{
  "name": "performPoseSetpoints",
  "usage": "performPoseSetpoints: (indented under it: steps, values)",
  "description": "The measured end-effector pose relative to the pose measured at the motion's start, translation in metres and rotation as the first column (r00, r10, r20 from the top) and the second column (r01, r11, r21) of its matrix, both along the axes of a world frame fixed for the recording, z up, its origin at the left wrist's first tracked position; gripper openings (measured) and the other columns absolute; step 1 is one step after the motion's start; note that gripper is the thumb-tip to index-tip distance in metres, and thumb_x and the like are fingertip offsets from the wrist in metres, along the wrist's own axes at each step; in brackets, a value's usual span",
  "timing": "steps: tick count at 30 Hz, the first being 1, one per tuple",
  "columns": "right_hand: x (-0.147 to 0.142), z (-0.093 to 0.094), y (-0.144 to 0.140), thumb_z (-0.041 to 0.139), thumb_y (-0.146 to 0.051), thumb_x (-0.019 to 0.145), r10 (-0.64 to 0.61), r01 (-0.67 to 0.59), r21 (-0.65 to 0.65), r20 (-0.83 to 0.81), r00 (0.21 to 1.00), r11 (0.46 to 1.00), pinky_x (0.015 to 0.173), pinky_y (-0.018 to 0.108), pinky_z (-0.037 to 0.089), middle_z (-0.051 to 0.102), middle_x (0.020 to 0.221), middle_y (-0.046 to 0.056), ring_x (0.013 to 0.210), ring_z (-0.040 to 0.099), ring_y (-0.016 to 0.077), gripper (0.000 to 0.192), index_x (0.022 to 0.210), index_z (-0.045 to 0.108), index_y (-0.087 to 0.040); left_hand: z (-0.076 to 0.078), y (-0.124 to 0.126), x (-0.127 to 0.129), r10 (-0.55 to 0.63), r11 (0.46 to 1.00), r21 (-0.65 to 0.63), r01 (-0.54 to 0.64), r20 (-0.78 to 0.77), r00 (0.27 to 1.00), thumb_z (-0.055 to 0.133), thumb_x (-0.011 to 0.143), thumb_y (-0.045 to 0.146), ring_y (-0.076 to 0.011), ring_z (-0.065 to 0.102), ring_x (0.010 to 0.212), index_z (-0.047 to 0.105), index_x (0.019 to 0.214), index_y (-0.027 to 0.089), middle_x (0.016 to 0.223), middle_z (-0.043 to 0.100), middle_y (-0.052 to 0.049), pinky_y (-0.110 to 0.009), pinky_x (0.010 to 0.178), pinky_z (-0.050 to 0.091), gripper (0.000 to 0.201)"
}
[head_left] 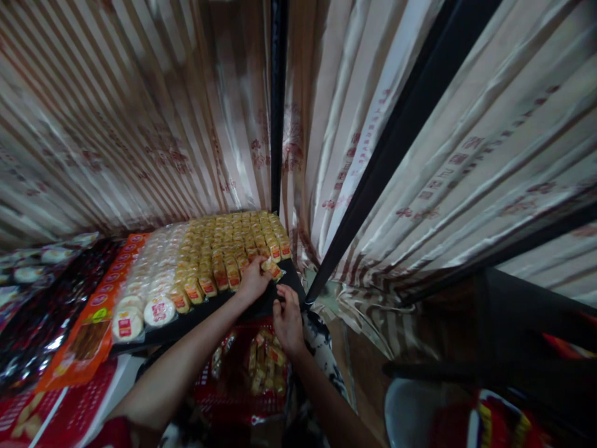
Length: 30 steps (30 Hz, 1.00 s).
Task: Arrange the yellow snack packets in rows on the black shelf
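Note:
My left hand (254, 280) is closed on a small yellow-wrapped snack packet (272, 268) at the front right corner of the black table (293, 281). Just right of it, my right hand (288, 318) has its fingers loosely bent and apart, with nothing visible in them. Packed rows of the same wrapped snacks (224, 246) stand behind and left of my left hand. A red bag (219, 395) on my lap, below the table edge, holds more yellow packets (268, 364).
Left of the rows lie white round packets (160, 310), an orange snack bag (88, 333) and dark shiny packets (46, 317). A printed curtain (140, 112) hangs behind, with black poles (377, 168) across it. At lower right is a pale container (405, 410) beside red packaging.

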State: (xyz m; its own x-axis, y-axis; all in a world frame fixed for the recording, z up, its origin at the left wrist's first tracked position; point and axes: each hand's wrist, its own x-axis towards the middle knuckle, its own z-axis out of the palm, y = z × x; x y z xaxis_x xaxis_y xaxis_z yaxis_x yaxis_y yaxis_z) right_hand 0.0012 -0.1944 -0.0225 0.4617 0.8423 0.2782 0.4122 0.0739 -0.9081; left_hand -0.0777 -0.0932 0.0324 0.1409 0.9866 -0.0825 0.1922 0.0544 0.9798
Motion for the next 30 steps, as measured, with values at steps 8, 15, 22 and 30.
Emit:
performPoseSetpoints:
  steps: [8,15,22,30]
  values:
    - [0.014,-0.015,0.034,0.036,-0.015,0.080,-0.075,0.073,0.026,0.063,0.995,0.997,0.094,0.043,0.045,0.046,0.128,0.017,0.122,0.043,0.0241,0.046,0.124,0.048,-0.014,0.017,0.020,0.046,-0.057,0.984,0.151,0.092,-0.219,0.974,0.059,0.060,-0.003,-0.0222,0.057,0.090,0.066,0.080,0.019,0.090,0.060,-0.007,-0.029,0.089,0.039,0.030]
    - [0.026,-0.025,0.056,0.034,-0.013,0.080,-0.086,0.081,0.041,0.145,0.986,0.996,0.098,0.046,0.042,0.046,0.131,0.017,0.124,0.042,0.0241,0.052,0.131,0.041,-0.013,0.002,0.039,0.063,-0.045,0.984,0.164,0.065,-0.122,0.992,0.061,0.060,-0.002,-0.0235,0.055,0.094,0.069,0.084,0.020,0.099,0.056,-0.007,-0.030,0.094,0.037,0.034]
    - [0.032,-0.026,0.069,0.031,-0.010,0.079,-0.095,0.083,0.056,0.253,0.963,0.995,0.104,0.047,0.035,0.045,0.130,0.018,0.127,0.037,0.0242,0.052,0.130,0.041,-0.009,0.005,0.040,0.070,-0.108,0.956,0.217,0.199,-0.368,0.924,0.052,0.073,0.005,-0.0205,0.058,0.083,0.065,0.101,0.020,0.105,0.051,-0.009,-0.030,0.085,0.041,0.034]
    - [0.034,-0.029,0.077,0.037,-0.016,0.081,-0.074,0.062,0.057,0.260,0.963,0.996,0.099,0.049,0.038,0.043,0.128,0.019,0.120,0.043,0.0279,0.050,0.131,0.040,-0.012,0.003,0.038,0.068,-0.110,0.924,0.310,0.225,-0.349,0.931,0.053,0.075,0.009,-0.0153,0.053,0.076,0.064,0.101,0.023,0.107,0.047,-0.006,-0.025,0.080,0.041,0.032]
